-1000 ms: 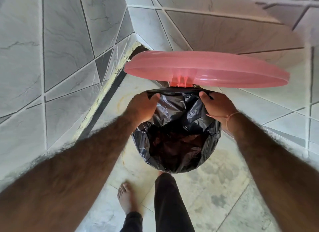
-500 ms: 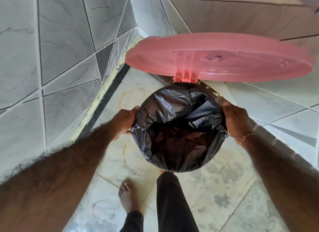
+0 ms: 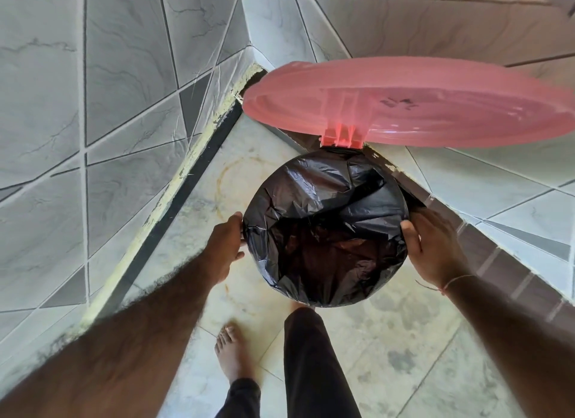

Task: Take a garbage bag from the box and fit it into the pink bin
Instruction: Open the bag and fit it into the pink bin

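Grey tiled walls (image 3: 124, 106), stained floor tiles (image 3: 404, 339)

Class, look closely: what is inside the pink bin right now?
A black garbage bag lines the bin, its edge folded over the rim all round. Only crumpled plastic shows inside. The bag covers the bin's walls and bottom, so neither can be seen. The pink lid stands open.

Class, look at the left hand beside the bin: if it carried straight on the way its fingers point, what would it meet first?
The left hand points up and rightward at the black garbage bag folded over the bin's rim. It already seems to touch that side, so the bag comes first, though depth is unclear.
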Motion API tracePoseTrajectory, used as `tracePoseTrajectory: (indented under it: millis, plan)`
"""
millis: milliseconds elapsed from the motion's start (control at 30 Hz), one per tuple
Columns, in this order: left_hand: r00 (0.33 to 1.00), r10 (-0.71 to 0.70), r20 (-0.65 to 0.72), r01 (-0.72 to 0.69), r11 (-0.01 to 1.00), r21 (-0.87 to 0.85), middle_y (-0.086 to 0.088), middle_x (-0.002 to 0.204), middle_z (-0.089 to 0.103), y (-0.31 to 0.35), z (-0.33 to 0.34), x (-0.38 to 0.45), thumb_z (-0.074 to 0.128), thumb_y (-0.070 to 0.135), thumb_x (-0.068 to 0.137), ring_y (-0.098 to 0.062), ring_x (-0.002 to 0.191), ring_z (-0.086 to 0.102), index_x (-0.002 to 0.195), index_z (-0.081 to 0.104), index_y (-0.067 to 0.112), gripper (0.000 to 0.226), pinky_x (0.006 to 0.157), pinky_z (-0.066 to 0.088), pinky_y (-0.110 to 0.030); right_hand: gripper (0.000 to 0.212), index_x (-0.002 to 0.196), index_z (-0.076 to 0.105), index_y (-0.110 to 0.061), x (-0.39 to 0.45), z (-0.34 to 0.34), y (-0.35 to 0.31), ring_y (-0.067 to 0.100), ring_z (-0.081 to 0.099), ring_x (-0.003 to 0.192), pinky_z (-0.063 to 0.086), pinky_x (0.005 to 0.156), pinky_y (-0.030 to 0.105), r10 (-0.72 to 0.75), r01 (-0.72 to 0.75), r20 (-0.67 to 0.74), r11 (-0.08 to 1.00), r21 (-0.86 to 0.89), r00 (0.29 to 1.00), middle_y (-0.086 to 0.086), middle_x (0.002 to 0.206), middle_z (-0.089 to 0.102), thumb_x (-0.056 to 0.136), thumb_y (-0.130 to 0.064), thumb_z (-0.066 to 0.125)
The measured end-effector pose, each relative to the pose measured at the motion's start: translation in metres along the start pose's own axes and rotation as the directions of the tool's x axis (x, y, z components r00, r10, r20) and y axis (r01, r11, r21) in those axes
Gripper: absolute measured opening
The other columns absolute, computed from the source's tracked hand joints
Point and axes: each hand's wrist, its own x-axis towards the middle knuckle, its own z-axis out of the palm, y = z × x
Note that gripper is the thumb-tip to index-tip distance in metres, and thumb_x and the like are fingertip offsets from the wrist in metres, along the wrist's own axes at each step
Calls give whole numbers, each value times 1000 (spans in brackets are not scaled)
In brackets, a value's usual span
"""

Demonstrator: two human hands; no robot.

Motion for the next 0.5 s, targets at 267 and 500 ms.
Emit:
tracePoseTrajectory:
  millis: [267,500]
  plan:
    - [996,-2,85,-14,982,190,-1,114,68,9,-8,6,36,44,92,-18,100,62,107,65,22,39,86,44,-43,22,101,52,-9,-1,-26,26,40,62,98,52,81,49,-260,279,114,938,-203,959,19,104,65,85,-19,41]
    - [996,-13,86,-5,979,201,-3,111,68,11,-7,6,36,38,93,-15,90,64,103,65,20,36,96,43,-49,48,116,61,-1,-12,-11,9,40,47,128,33,108,58,-128,195,176,872,-449,976,23,125,58,71,-14,66]
